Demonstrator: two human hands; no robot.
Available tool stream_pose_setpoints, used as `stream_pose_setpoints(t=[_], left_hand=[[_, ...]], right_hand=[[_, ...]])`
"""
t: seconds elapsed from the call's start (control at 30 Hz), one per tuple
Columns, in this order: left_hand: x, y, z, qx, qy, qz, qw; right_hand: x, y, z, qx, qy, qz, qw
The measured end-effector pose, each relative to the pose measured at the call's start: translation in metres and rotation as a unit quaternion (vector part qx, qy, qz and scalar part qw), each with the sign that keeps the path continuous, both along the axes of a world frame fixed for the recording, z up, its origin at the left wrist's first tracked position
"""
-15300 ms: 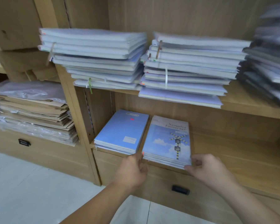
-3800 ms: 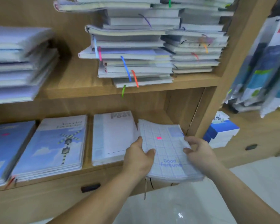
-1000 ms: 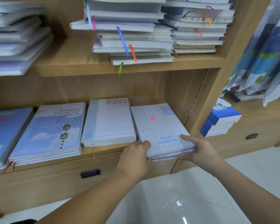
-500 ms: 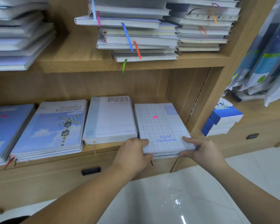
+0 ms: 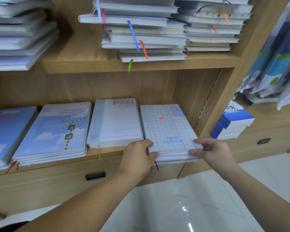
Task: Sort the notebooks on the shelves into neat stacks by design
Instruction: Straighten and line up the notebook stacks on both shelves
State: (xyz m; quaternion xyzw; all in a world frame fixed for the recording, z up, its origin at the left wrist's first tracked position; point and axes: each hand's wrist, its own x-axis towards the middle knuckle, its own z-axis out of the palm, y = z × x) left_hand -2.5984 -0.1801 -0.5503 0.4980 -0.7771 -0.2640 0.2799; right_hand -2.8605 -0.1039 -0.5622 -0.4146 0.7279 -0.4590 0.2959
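The Good Fortune stack (image 5: 167, 129) lies on the lower shelf (image 5: 114, 151), at 3 o'clock from the Prose Poet stack (image 5: 115, 121). Other piles (image 5: 144, 37) sit at 12 o'clock.

A glossy white tiled floor (image 5: 208, 190) fills the bottom of the view, with thin grey grout lines and a bright glare spot (image 5: 184, 208) on it. Above it is a pale wooden drawer front (image 5: 49, 185) with a black recessed handle (image 5: 95, 175). Far right, a second black handle (image 5: 263, 141) sits in another wooden front. Above that, a wooden ledge (image 5: 274, 119) carries a small stack of blue-and-white boxes (image 5: 233, 124). Plastic-wrapped packets (image 5: 278, 56) in blue, white and green crowd the top right corner, blurred.
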Motion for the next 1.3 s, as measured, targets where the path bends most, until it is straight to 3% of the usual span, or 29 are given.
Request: stream_pose_setpoints(t=[0.37, 0.47, 0.73, 0.9, 1.0, 1.3], left_hand=[[0.002, 0.002, -0.012, -0.043, -0.034, -0.054, 0.997], [0.002, 0.005, -0.014, -0.034, -0.002, -0.032, 0.999], [0.004, 0.006, -0.018, -0.048, -0.006, -0.037, 0.998], [0.009, 0.011, -0.02, -0.048, -0.058, -0.089, 0.993], [0.009, 0.01, -0.023, -0.054, -0.075, -0.095, 0.991], [0.003, 0.007, -0.023, 0.007, -0.003, -0.053, 0.999]], right_hand=[[0.006, 0.002, -0.002, 0.022, 0.101, 0.043, 0.994], [0.01, 0.002, -0.004, 0.017, 0.137, 0.038, 0.99], [0.01, 0.004, -0.008, 0.014, 0.125, 0.013, 0.992], [0.007, 0.005, -0.012, 0.053, 0.122, 0.049, 0.99], [0.008, 0.001, -0.016, 0.066, 0.165, 0.04, 0.983], [0.008, -0.001, -0.013, 0.051, 0.19, 0.002, 0.981]])
